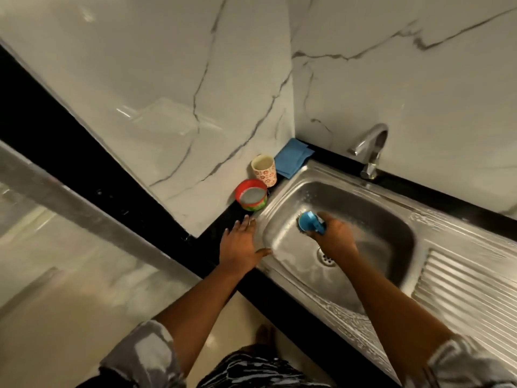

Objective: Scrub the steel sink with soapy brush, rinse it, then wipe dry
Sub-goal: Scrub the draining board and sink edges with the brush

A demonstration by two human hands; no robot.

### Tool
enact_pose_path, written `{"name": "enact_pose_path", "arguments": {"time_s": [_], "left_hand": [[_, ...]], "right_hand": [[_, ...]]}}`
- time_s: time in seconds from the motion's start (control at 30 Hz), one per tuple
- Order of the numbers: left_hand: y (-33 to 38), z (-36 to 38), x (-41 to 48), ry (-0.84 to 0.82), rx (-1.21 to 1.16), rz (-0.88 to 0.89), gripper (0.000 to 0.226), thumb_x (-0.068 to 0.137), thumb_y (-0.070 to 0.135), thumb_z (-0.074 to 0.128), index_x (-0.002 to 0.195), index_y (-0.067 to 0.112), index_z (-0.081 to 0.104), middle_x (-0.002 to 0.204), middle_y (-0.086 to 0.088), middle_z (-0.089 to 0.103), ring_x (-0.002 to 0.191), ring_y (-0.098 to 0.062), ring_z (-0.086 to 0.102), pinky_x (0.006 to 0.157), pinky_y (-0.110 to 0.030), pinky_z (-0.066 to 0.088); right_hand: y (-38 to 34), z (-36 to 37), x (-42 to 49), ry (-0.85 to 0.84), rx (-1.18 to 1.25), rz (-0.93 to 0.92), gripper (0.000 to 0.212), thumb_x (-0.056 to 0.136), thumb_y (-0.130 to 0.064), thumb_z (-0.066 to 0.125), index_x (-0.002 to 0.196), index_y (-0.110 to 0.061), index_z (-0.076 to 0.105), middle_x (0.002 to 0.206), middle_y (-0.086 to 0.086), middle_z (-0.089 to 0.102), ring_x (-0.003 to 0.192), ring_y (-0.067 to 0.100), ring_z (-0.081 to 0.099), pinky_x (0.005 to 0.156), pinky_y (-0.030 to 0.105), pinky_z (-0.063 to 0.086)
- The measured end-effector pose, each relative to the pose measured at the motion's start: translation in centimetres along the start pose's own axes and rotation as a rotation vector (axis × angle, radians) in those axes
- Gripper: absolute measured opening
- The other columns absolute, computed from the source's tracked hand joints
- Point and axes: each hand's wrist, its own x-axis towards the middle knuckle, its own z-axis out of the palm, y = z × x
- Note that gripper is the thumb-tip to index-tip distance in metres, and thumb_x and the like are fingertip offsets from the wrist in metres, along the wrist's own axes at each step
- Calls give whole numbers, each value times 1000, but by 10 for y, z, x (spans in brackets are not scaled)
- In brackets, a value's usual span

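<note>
Marble walls meet behind the desk's back corner, where the right hand point(334, 236) grips the brush point(310, 223) on the sink point(291, 191) basin's left wall, left hand point(240, 245) spread flat on the rim; scrubbing underway, rinsing and drying apparently left.

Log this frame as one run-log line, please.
phase: scrubbing | right hand: grips blue brush in sink basin | left hand: flat on sink edge | tap: no visible water

Blue brush point(310, 223) (head down) on sink point(285, 191) basin wall — sudsy steel.
</note>
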Motion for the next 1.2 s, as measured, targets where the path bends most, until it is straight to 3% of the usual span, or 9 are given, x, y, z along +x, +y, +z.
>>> {"name": "enact_pose_path", "arguments": {"time_s": [0.17,0.27,0.33,0.53,0.67,0.83,0.97,1.1,1.2], "left_hand": [[-47,3,43,-14,53,81,113,85,79,63,170,24,13,178,-3,6,163,-30,13,127,-52,26],[-71,11,68,21,65,161,112,83,78,66,168,23,18,177,-8,15,162,-32,15,126,-50,29],[-82,17,81,35,66,221,109,83,77,67,167,23,22,176,-9,17,161,-32,18,125,-49,30],[-108,35,95,13,40,319,121,87,74,67,169,28,-8,178,-8,-3,163,-33,11,124,-50,29],[-106,31,95,17,21,312,122,85,69,74,170,26,-2,178,-9,-3,163,-34,11,123,-51,29],[-98,24,94,-11,6,287,119,87,68,73,170,24,1,178,-12,-2,163,-37,7,126,-53,23],[-98,23,93,-18,-9,285,123,84,67,76,170,21,1,177,-14,1,163,-37,11,127,-52,26],[-95,12,93,-19,23,299,118,84,71,73,170,24,7,178,-11,6,163,-35,12,124,-51,28],[-90,1,89,0,16,282,111,81,72,74,168,31,19,176,-6,18,161,-34,17,121,-51,34]], "right_hand": [[-67,44,42,42,-12,-123,55,85,-25,81,134,-29,56,107,7,72,96,28,69,80,37,56],[-109,68,73,70,-101,-170,54,86,-28,78,135,-30,57,102,8,73,91,30,69,73,33,52],[-131,84,92,58,-193,-177,56,88,-28,74,141,-29,55,111,11,73,99,34,69,78,36,52],[-172,124,128,-20,-318,-60,51,93,-28,67,143,-32,55,125,10,68,112,32,65,90,38,52],[-177,147,136,-40,-374,-41,41,102,-30,54,143,-30,55,130,7,66,114,29,64,90,34,48],[-177,138,147,-84,-492,31,37,95,-29,66,132,-26,63,120,5,70,107,28,67,87,38,54],[-179,147,148,-55,-407,43,37,100,-32,57,137,-27,60,124,6,68,110,29,66,84,33,46],[-169,132,145,-52,-355,70,53,89,-26,74,140,-27,60,123,7,69,111,29,66,93,38,54],[-149,114,133,86,-3,193,50,87,-29,78,134,-22,65,109,5,72,95,25,68,76,33,54]]}}
